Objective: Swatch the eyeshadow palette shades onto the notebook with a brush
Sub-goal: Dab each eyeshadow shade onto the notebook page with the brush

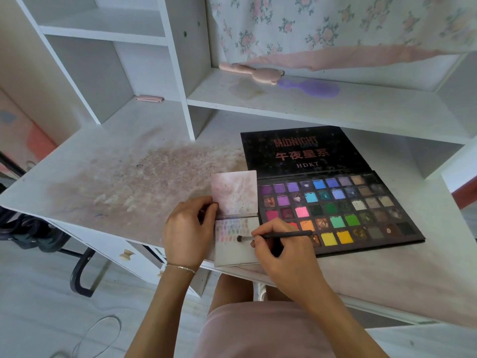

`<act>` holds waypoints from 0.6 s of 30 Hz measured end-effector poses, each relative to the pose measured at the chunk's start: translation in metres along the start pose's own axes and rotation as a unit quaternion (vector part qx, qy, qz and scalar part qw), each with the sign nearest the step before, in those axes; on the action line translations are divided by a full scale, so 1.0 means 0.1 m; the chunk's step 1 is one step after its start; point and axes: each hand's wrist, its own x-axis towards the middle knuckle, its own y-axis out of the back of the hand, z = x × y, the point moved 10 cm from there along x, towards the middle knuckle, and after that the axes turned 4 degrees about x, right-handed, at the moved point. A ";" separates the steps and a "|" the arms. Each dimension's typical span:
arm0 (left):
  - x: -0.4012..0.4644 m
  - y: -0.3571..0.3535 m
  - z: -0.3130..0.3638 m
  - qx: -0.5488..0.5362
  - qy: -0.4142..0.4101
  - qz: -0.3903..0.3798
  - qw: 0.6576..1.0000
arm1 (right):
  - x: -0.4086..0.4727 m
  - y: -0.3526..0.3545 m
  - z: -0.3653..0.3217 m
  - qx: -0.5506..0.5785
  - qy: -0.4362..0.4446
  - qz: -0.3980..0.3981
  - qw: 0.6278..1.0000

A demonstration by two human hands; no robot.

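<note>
Centre frame: right hand (pixel 281 257) pinching brush (pixel 273 236), tip on notebook (pixel 233 250). Left hand (pixel 187 228) gripping notebook edge. Palette (pixel 335 210) open, right.

Your right hand (pixel 281 257) pinches the brush (pixel 273 236), tip on the open notebook (pixel 236 250), which your left hand (pixel 187 231) steadies beside the palette (pixel 335 210).

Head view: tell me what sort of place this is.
Probably a bedroom or dorm desk used for makeup: a white desk with built-in shelves, hairbrushes on one shelf, a floral curtain behind, and an open eyeshadow palette.
</note>
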 end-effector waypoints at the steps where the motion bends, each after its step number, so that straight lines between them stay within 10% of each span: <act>1: 0.00 0.00 0.00 0.000 -0.001 -0.001 1.000 | 0.00 0.00 0.00 0.000 -0.003 -0.001 1.000; 18: 0.00 -0.02 -0.02 -0.003 0.005 -0.009 1.000 | 0.01 0.01 0.01 -0.016 -0.013 0.006 1.000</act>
